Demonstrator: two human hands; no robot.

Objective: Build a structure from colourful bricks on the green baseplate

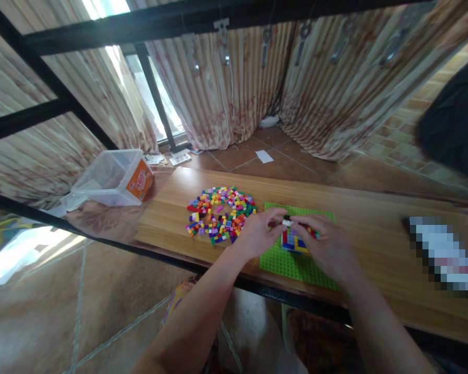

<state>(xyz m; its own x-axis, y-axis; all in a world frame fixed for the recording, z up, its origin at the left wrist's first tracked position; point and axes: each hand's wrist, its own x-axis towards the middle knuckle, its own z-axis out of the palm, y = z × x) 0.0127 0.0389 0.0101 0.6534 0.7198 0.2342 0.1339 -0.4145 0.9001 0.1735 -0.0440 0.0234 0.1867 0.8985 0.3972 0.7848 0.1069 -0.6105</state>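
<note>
Left of the left hand (pixel 262 230), loose toy bricks (pixel 222 231) could scatter if its forearm (pixel 212 298) brushes them. That hand, fingertips nearly together, pinches a white piece (pixel 287 223) that a slip could drop. Below, between the hands, on a green studded baseplate (pixel 273 264), sits a brick build (pixel 292 243), red, blue, yellow and lilac, partly hidden by the right hand (pixel 329 246), whose bent fingers seem to pinch the same piece.

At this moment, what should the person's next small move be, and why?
Probably to press the small white piece gently down: the fingertips of the left hand and right hand meet at it, close by the multicoloured brick build on the green baseplate. Whether it is already seated can't be made out.
</note>
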